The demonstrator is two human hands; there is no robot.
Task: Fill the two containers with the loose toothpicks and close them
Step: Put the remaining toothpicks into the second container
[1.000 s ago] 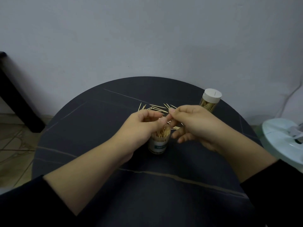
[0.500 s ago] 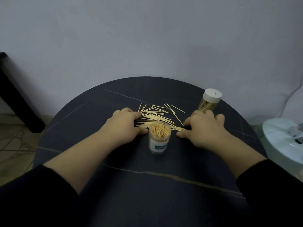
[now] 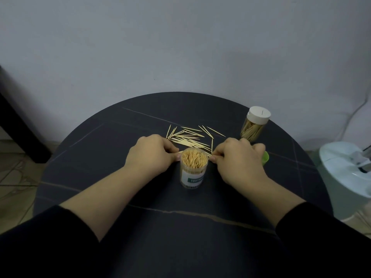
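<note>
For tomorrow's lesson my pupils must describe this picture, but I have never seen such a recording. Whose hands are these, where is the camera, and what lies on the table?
No machine here: a person works with bare hands. The camera sits on their head, looking forward and down, so both arms enter from below. The left hand and right hand, fingers curled, are down on a round dark table, either side of an open container packed with toothpicks. Loose toothpicks lie just behind it. Farther right stands a second container, closed with a white lid. A green thing peeks from behind the right hand; what it is cannot be told. Whether the fingers pinch any toothpicks is hidden.
</note>
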